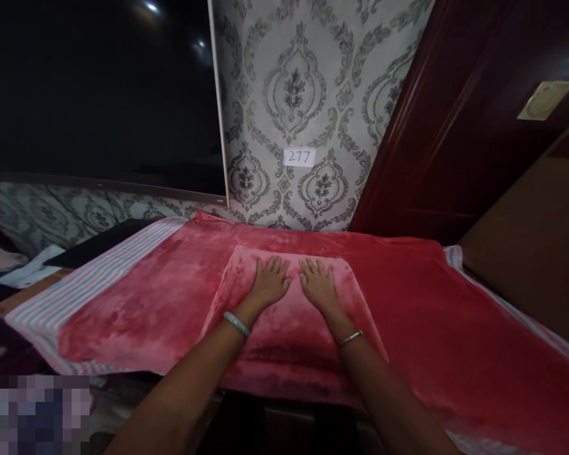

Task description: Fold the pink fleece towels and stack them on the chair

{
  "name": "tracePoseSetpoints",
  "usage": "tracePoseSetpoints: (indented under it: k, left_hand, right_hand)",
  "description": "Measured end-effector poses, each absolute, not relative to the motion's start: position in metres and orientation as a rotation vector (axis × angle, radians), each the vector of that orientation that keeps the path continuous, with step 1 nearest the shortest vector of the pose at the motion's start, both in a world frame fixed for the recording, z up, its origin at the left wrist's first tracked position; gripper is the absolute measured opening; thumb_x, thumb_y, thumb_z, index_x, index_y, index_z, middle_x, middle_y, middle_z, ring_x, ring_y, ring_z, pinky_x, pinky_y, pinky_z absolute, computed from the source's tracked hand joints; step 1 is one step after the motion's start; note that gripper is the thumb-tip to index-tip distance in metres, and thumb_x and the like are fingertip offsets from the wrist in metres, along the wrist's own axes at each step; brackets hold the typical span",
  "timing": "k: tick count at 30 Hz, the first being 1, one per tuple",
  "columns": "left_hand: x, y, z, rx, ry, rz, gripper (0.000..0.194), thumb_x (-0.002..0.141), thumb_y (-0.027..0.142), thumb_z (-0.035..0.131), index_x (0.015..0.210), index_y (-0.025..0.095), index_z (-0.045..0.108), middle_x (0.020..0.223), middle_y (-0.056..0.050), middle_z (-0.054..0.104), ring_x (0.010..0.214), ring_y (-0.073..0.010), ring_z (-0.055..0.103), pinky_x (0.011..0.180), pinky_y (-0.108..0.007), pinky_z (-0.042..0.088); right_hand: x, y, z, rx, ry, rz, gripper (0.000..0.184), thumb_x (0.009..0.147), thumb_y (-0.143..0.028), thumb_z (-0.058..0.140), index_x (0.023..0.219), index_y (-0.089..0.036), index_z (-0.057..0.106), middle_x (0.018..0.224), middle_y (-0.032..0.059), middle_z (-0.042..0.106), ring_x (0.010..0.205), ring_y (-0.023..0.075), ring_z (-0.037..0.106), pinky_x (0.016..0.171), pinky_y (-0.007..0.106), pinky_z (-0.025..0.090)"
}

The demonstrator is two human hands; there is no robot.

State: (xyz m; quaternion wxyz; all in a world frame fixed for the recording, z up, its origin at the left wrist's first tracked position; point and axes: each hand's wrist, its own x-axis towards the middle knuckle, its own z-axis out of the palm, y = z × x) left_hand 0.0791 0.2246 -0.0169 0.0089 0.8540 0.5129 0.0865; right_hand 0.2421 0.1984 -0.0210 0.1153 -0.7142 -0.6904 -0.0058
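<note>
A folded pink-red plush blanket (294, 316) lies in front of me, its near end hanging toward the front edge. My left hand (271, 281) rests flat on its upper left part, fingers spread. Beside it, on the upper right part, my right hand (318, 284) also presses flat with fingers apart. A pale bangle is on my left wrist and a thin bracelet on my right. Under the folded piece spreads a wider red plush cloth (133, 297); whether the two are one piece I cannot tell. A striped cloth (104, 272) shows beneath it at the left.
A large dark television (99, 95) hangs at the back left, above the surface. Patterned wallpaper bears a paper label (299, 157) reading 277. To the right stand a dark red wooden panel (417, 139) and a brown box (531, 234). Loose cloths (28, 268) lie at far left.
</note>
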Motion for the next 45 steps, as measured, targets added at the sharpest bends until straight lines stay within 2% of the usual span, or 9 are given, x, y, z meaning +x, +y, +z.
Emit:
tracePoseSetpoints:
  k: [9, 15, 20, 25, 30, 35, 38, 42, 45]
  left_hand:
    - [0.081, 0.229, -0.018, 2.68, 1.597, 0.297, 0.061, 0.104, 0.041, 0.031, 0.159, 0.016, 0.035, 0.168, -0.015, 0.027, 0.157, -0.0321, 0.02, 0.125, -0.063, 0.008]
    - [0.069, 0.218, 0.017, 2.587, 1.488, 0.136, 0.062, 0.103, 0.047, 0.036, 0.158, 0.019, 0.036, 0.168, -0.016, 0.026, 0.156, -0.0328, 0.022, 0.125, -0.062, 0.014]
    - [0.046, 0.16, 0.01, 2.818, 1.291, 0.38, 0.062, 0.102, 0.054, 0.04, 0.157, 0.025, 0.04, 0.167, -0.012, 0.033, 0.155, -0.0338, 0.025, 0.125, -0.063, 0.014]
    - [0.036, 0.116, -0.026, 2.865, 1.35, 0.365, 0.062, 0.101, 0.053, 0.042, 0.157, 0.028, 0.039, 0.167, -0.011, 0.032, 0.156, -0.0358, 0.024, 0.123, -0.068, 0.018]
    - [0.039, 0.114, -0.036, 2.886, 1.383, 0.377, 0.061, 0.101, 0.052, 0.043, 0.158, 0.031, 0.038, 0.167, -0.009, 0.032, 0.155, -0.0344, 0.025, 0.123, -0.067, 0.018]
    - [0.035, 0.119, -0.025, 2.84, 1.363, 0.298, 0.062, 0.102, 0.054, 0.042, 0.159, 0.029, 0.037, 0.168, -0.01, 0.03, 0.156, -0.0336, 0.023, 0.124, -0.066, 0.018]
    - [0.019, 0.126, -0.015, 2.792, 1.33, 0.228, 0.063, 0.102, 0.057, 0.039, 0.158, 0.029, 0.037, 0.166, -0.01, 0.034, 0.155, -0.0308, 0.028, 0.124, -0.063, 0.019]
    - [-0.009, 0.132, -0.012, 2.702, 1.649, 0.274, 0.061, 0.102, 0.056, 0.036, 0.154, 0.026, 0.045, 0.166, -0.012, 0.034, 0.155, -0.0334, 0.026, 0.123, -0.068, 0.013]
    - [-0.019, 0.132, -0.018, 2.63, 1.807, 0.264, 0.061, 0.103, 0.052, 0.037, 0.157, 0.025, 0.04, 0.168, -0.011, 0.027, 0.157, -0.0342, 0.021, 0.121, -0.068, 0.02]
  right_hand:
    - [0.244, 0.198, -0.014, -2.11, -2.005, 0.021, 0.054, 0.106, -0.033, 0.029, 0.159, -0.026, 0.039, 0.168, 0.003, 0.03, 0.155, 0.0295, 0.022, 0.124, 0.059, 0.016]
    - [0.254, 0.177, 0.01, -2.089, -2.053, 0.26, 0.056, 0.107, -0.04, 0.027, 0.161, -0.025, 0.033, 0.169, 0.0083, 0.025, 0.156, 0.0299, 0.022, 0.122, 0.054, 0.027]
    - [0.254, 0.119, 0.002, -1.901, -2.197, 0.133, 0.056, 0.106, -0.041, 0.034, 0.16, -0.03, 0.034, 0.17, 0.0074, 0.023, 0.156, 0.0331, 0.019, 0.121, 0.06, 0.024]
    - [0.243, 0.081, -0.028, -1.91, -2.233, -0.047, 0.058, 0.105, -0.041, 0.038, 0.162, -0.03, 0.031, 0.169, 0.0057, 0.026, 0.156, 0.0312, 0.02, 0.123, 0.058, 0.021]
    - [0.236, 0.08, -0.037, -1.919, -2.203, -0.125, 0.057, 0.105, -0.039, 0.04, 0.161, -0.03, 0.034, 0.168, 0.0051, 0.029, 0.156, 0.0311, 0.022, 0.123, 0.057, 0.02]
    - [0.243, 0.084, -0.027, -1.92, -2.238, -0.013, 0.057, 0.105, -0.041, 0.039, 0.161, -0.029, 0.034, 0.168, 0.0049, 0.028, 0.156, 0.0301, 0.023, 0.123, 0.056, 0.022]
    - [0.263, 0.082, -0.023, -1.927, -2.259, 0.054, 0.056, 0.106, -0.041, 0.037, 0.16, -0.027, 0.035, 0.166, 0.006, 0.032, 0.154, 0.0276, 0.028, 0.123, 0.053, 0.026]
    - [0.294, 0.075, -0.034, -2.069, -2.116, -0.087, 0.053, 0.105, -0.039, 0.038, 0.157, -0.027, 0.043, 0.165, 0.0069, 0.036, 0.154, 0.0301, 0.029, 0.122, 0.058, 0.026]
    - [0.303, 0.071, -0.051, -2.082, -2.037, -0.156, 0.052, 0.105, -0.039, 0.036, 0.156, -0.028, 0.044, 0.165, 0.0056, 0.036, 0.154, 0.0285, 0.029, 0.121, 0.056, 0.028]
